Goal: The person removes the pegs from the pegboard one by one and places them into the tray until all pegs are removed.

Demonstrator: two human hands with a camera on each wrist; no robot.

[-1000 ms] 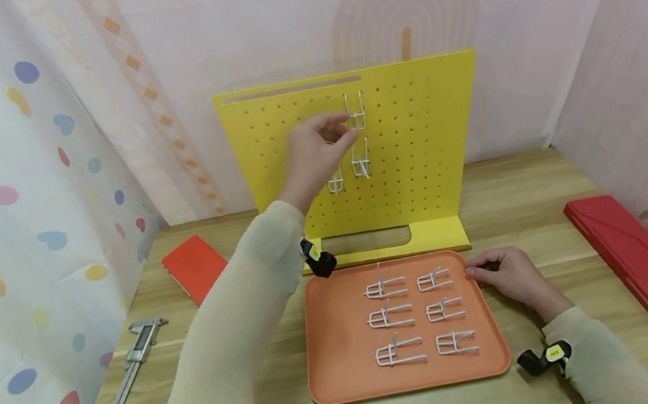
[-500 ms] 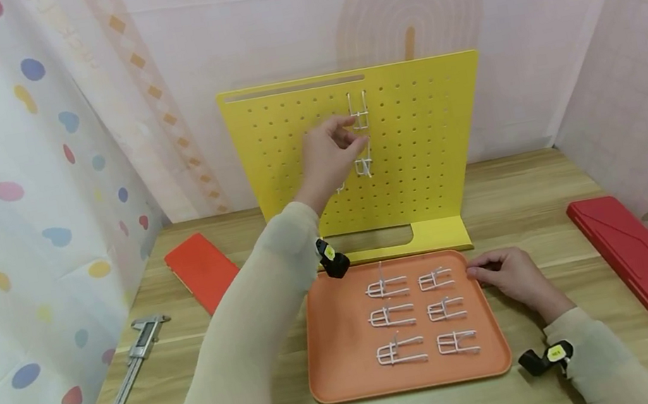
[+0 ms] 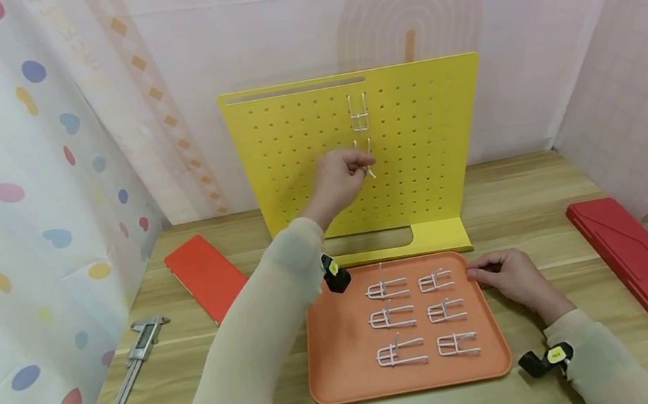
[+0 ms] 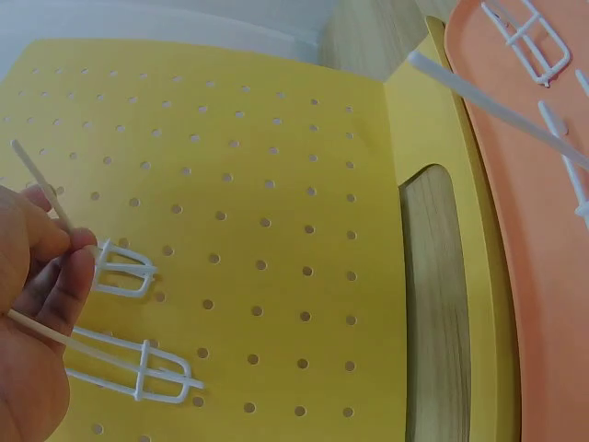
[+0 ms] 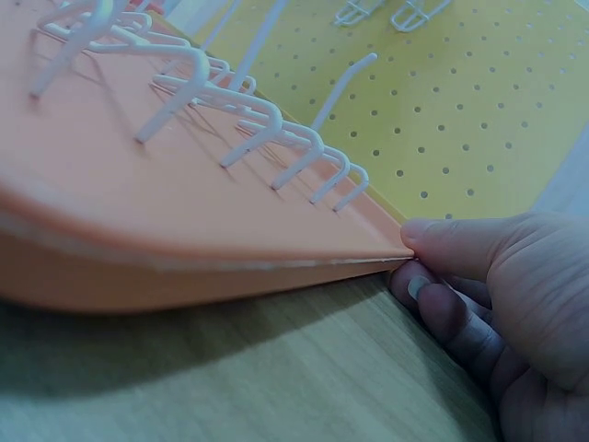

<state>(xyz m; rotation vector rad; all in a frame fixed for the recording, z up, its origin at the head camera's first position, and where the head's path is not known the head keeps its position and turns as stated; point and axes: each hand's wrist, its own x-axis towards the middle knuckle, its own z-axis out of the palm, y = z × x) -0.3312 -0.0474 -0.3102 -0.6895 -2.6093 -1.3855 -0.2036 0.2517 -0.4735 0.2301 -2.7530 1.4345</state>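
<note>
A yellow pegboard (image 3: 417, 143) stands upright at the back. My left hand (image 3: 338, 178) pinches a white wire pegboard hook (image 4: 124, 269) on the board's front, below another hook (image 3: 359, 114) near the top. In the left wrist view, a further hook (image 4: 166, 371) is on the board beside it, hidden behind my hand in the head view. My right hand (image 3: 511, 274) grips the right rim of an orange tray (image 3: 342, 370), thumb above and fingers below. Several white hooks (image 3: 391, 318) lie on the tray in two columns.
A digital caliper (image 3: 129, 384) and a red-orange notebook-like item (image 3: 204, 275) lie on the left of the wooden table. On the right is a long red case (image 3: 646, 262). Patterned curtains (image 3: 267, 18) surround the table.
My left hand has moved down the pegboard, from beside the top hook to the hook below it, and its fingers now pinch that one. The right hand stays at the tray rim.
</note>
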